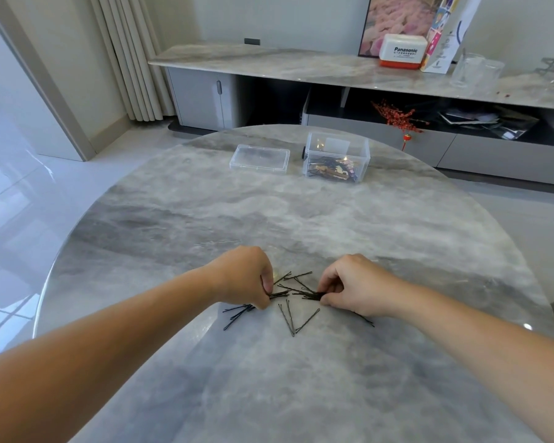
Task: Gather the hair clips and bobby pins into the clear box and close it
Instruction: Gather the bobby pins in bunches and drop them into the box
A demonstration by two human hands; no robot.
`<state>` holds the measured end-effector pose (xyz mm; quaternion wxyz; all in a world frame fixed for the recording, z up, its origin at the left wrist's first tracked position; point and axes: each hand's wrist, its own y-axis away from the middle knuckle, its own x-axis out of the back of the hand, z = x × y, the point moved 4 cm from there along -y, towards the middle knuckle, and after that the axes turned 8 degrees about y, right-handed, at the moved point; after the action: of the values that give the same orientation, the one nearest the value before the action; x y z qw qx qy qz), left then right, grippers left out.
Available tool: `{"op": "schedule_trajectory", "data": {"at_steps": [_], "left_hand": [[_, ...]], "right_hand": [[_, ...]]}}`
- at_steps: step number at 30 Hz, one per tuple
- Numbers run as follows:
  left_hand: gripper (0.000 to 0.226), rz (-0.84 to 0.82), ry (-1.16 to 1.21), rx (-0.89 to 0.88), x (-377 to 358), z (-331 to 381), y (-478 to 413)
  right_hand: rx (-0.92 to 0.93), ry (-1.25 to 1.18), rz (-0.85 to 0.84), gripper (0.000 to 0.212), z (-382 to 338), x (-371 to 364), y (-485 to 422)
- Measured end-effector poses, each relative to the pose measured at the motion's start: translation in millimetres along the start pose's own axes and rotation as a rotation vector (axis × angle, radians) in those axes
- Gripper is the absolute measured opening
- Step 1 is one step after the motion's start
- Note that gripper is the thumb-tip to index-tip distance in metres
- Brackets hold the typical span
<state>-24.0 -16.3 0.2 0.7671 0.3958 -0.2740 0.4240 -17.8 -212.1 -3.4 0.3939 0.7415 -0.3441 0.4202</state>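
Observation:
Several black bobby pins (290,314) lie scattered on the grey marble table (269,212) close to me. My left hand (243,276) pinches a small bunch of pins at its fingertips. My right hand (352,284) grips another bunch of pins. Far across the table stands the clear box (336,158), lid off, with several coloured hair clips inside. Its flat clear lid (259,158) lies just left of it.
Behind the table runs a long marble sideboard (269,63) with a Panasonic box (403,51), a paper bag and glass jars. Red decorations hang below it. Curtains and a glossy tiled floor are at the left.

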Motion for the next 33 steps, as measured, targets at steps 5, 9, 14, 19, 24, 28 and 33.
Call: {"op": "schedule_trajectory", "data": {"at_steps": [5,9,14,19,24,28,33], "left_hand": [[0.014,0.025,0.207,0.049,3.9,-5.6,-5.5],[0.008,-0.01,0.5,0.107,8.0,-5.1,-10.8],[0.01,-0.004,0.864,0.122,15.7,3.8,-22.8],[0.008,0.009,1.042,0.107,41.0,16.4,-52.1],[0.013,0.108,1.133,0.043,92.4,38.9,-111.8],[0.012,0.228,1.082,-0.033,135.8,57.9,-171.0],[0.01,0.376,0.853,-0.075,170.4,74.4,-238.1]], "right_hand": [[-0.067,-0.18,0.02,0.007,11.8,3.5,-3.6],[-0.145,-0.441,0.034,0.005,22.0,7.2,-6.2],[-0.236,-0.937,0.002,0.01,25.7,17.4,-10.6],[-0.271,-1.143,0.02,0.01,39.7,41.7,-27.5],[-0.27,-1.138,0.203,0.011,71.3,101.8,-65.3],[-0.263,-0.914,0.415,0.012,97.8,159.6,-105.0],[-0.283,-0.541,0.556,0.012,122.2,201.5,-159.3]]}}
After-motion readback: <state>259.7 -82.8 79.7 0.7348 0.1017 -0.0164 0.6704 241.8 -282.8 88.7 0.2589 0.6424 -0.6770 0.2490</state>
